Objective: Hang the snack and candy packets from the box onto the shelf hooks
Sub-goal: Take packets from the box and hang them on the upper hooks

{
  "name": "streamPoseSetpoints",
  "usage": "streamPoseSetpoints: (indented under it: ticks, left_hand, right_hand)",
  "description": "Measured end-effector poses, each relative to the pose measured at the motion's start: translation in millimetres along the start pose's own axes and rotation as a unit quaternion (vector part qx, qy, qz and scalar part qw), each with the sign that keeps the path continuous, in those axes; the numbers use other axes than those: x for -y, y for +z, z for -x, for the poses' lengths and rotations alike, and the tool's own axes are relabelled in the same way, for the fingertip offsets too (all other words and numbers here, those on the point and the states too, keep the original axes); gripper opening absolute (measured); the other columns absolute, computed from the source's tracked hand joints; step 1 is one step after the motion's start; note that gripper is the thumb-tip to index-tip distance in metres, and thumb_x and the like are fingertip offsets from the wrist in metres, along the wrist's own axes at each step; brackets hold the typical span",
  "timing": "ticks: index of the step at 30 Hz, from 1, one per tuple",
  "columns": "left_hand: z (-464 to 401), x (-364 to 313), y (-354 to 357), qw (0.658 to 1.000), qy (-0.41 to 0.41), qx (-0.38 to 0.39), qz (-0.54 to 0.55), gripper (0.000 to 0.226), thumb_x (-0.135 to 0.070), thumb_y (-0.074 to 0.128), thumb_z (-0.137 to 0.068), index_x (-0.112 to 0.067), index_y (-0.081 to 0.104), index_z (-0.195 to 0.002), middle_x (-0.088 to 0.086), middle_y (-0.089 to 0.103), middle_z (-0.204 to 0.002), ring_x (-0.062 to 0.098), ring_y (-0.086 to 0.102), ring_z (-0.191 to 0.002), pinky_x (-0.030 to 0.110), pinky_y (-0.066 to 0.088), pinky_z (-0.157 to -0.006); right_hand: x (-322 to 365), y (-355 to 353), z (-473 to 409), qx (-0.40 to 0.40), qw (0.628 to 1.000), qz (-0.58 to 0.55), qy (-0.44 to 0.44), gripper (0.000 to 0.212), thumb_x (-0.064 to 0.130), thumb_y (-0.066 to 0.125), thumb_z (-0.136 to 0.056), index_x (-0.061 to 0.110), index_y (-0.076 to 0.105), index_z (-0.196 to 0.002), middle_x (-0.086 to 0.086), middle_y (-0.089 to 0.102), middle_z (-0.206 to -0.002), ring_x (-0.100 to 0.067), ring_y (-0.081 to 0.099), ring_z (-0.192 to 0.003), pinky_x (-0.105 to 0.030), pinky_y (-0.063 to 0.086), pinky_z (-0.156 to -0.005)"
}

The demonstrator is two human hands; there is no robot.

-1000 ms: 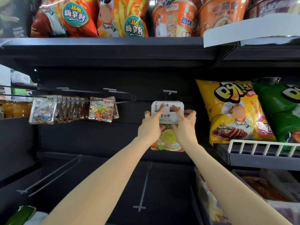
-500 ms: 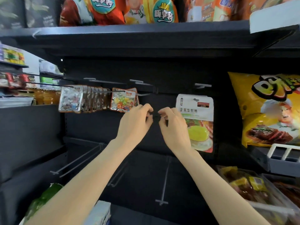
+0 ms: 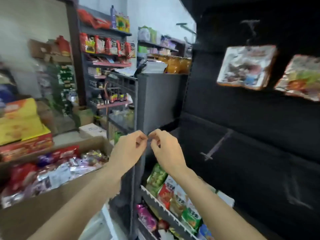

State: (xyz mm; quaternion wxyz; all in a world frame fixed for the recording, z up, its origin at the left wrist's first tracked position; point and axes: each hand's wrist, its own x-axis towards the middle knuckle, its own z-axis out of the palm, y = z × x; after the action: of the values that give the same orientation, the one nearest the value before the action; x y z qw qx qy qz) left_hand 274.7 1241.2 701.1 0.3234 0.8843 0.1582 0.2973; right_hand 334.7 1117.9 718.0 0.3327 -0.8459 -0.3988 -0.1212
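Observation:
My left hand [image 3: 128, 151] and my right hand [image 3: 166, 149] are raised side by side in the middle of the view, nearly touching. Both have curled fingers and hold nothing. The cardboard box [image 3: 43, 213] stands at the lower left, under my left forearm, with several shiny snack and candy packets [image 3: 57, 170] in it. Two candy packets [image 3: 245, 66] [image 3: 301, 78] hang from hooks on the dark shelf back at the upper right, above and right of my hands. A bare hook [image 3: 216, 146] sticks out to the right of my right hand.
A lower shelf rack [image 3: 155, 203] with green and red snack bags [image 3: 173, 193] lies under my right forearm. A grey shelf end panel [image 3: 155, 101] stands just behind my hands. More stocked shelves [image 3: 107, 54] and yellow cartons [image 3: 20, 120] fill the left side.
The view has swung left and down from the hook wall toward the box. Both hands let go of the white and green packet, left on its hook, and drew back empty.

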Motion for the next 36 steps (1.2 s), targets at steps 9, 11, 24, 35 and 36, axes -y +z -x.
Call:
streamPoseSetpoints:
  ticks: [9,11,24,35,36]
  left_hand:
    - [-5,259,-85,0.97,-0.221,0.048,-0.087,0.015,-0.013,0.054,-0.089,-0.013,0.066,-0.098,0.01,0.07,-0.098,0.028,0.063,-0.095,0.033,0.046,-0.077]
    - [-4,298,-96,0.958,-0.248,0.082,-0.118,0.024,-0.009,0.053,-0.088,-0.008,0.062,-0.11,0.012,0.066,-0.111,0.029,0.059,-0.106,0.031,0.041,-0.078]
    - [9,410,-110,0.911,-0.294,0.233,-0.172,0.061,-0.029,0.069,-0.083,-0.019,0.042,-0.137,0.01,0.04,-0.137,0.026,0.044,-0.122,0.036,0.038,-0.098]
    - [-6,406,-95,0.948,-0.272,0.127,-0.11,0.048,-0.029,0.074,-0.078,-0.006,0.061,-0.118,0.009,0.04,-0.132,0.023,0.037,-0.125,0.021,0.026,-0.099]
    - [-6,406,-97,0.948,-0.276,0.116,-0.105,0.044,-0.025,0.073,-0.08,-0.005,0.061,-0.117,0.009,0.043,-0.13,0.022,0.04,-0.122,0.018,0.026,-0.095]
  right_hand:
    - [72,259,-72,0.251,0.967,-0.041,0.012,0.027,0.009,0.045,-0.091,0.006,0.06,-0.112,-0.013,0.06,-0.115,-0.029,0.053,-0.111,-0.036,0.041,-0.09]
    - [77,295,-82,0.302,0.953,-0.021,0.004,0.033,0.008,0.046,-0.092,0.005,0.054,-0.123,-0.015,0.056,-0.125,-0.031,0.05,-0.116,-0.038,0.042,-0.091]
    - [82,409,-128,0.486,0.87,-0.048,0.07,0.031,0.007,0.067,-0.085,0.011,0.043,-0.066,-0.006,0.053,-0.071,-0.026,0.058,-0.078,-0.032,0.039,-0.06]
    - [60,411,-135,0.439,0.863,-0.244,0.053,0.016,0.019,0.049,-0.098,0.011,0.053,-0.084,-0.02,0.063,-0.093,-0.019,0.059,-0.074,-0.031,0.046,-0.063]
    - [59,412,-134,0.434,0.866,-0.241,0.065,0.019,0.02,0.045,-0.099,0.01,0.055,-0.086,-0.018,0.061,-0.09,-0.016,0.057,-0.073,-0.028,0.044,-0.063]
